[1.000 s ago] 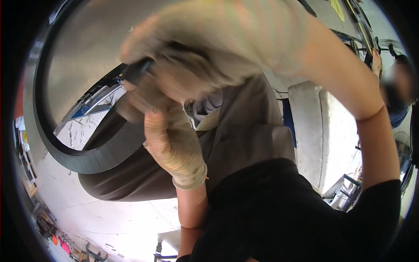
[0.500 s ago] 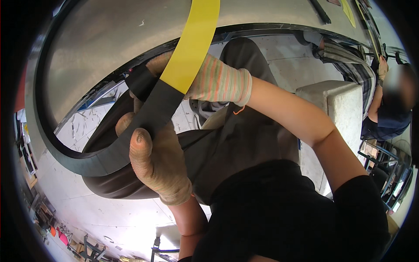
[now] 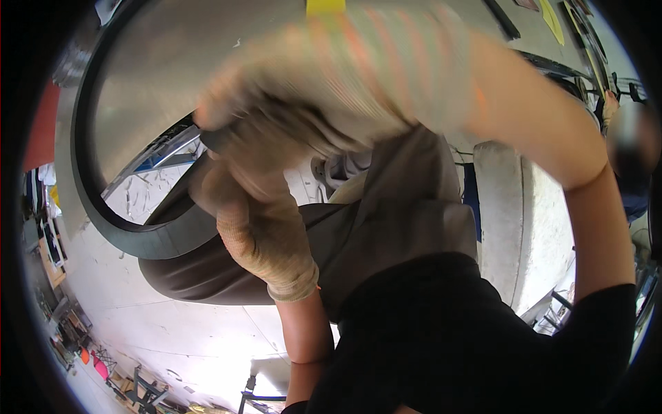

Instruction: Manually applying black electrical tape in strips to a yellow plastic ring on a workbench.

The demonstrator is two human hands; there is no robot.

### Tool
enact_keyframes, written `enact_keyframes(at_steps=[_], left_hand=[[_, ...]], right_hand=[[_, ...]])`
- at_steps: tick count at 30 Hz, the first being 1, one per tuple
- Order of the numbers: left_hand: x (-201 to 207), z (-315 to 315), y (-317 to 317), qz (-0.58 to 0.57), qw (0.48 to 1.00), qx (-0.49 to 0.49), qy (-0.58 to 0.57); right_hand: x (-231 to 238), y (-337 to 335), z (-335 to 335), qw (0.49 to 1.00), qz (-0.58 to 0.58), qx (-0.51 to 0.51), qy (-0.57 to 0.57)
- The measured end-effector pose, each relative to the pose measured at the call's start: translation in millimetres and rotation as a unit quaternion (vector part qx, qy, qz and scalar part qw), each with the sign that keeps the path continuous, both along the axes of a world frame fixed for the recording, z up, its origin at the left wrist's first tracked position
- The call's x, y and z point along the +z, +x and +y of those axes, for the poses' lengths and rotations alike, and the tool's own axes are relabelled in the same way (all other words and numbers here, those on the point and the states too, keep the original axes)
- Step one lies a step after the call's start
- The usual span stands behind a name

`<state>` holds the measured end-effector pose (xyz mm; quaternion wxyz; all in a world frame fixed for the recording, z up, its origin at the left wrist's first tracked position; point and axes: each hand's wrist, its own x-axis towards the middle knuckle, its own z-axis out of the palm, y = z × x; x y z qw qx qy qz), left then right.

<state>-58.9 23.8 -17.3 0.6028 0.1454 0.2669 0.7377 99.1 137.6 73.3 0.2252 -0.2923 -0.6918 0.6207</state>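
A large curved band (image 3: 162,241), dark grey to black, arcs across the upper left. A small part of its yellow stretch (image 3: 326,6) shows at the top edge. My left hand (image 3: 265,231), in a worn knit glove, is closed round the band's near part, thumb on the outer side. My right hand (image 3: 345,79), in a striped knit glove, passes over the band just above the left one. Motion smears its fingers, and it hides much of the band. Beside those fingers a small dark patch (image 3: 212,140) shows, its kind unclear.
Beyond the band lies a metal-topped table (image 3: 169,65) with a dark edge. A pale block (image 3: 520,228) stands to my right, with another person (image 3: 631,152) behind it. At far left, assorted items (image 3: 52,241) line the floor's edge.
My right hand has swung up and across the band, covering most of the yellow stretch. My left hand has shifted slightly right; the band's near curve sits a little higher.
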Motion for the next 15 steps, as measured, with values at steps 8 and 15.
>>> enact_keyframes(at_steps=[8, 15], left_hand=[[16.4, 2.1, -3.2, 0.081, 0.993, -0.036, 0.071], [5.0, 3.1, -10.5, 0.032, 0.996, -0.053, 0.071]], right_hand=[[-0.1, 28.0, -101.6, 0.918, -0.145, -0.103, -0.355], [-122.1, -2.9, -8.8, 0.906, 0.065, -0.147, 0.391]])
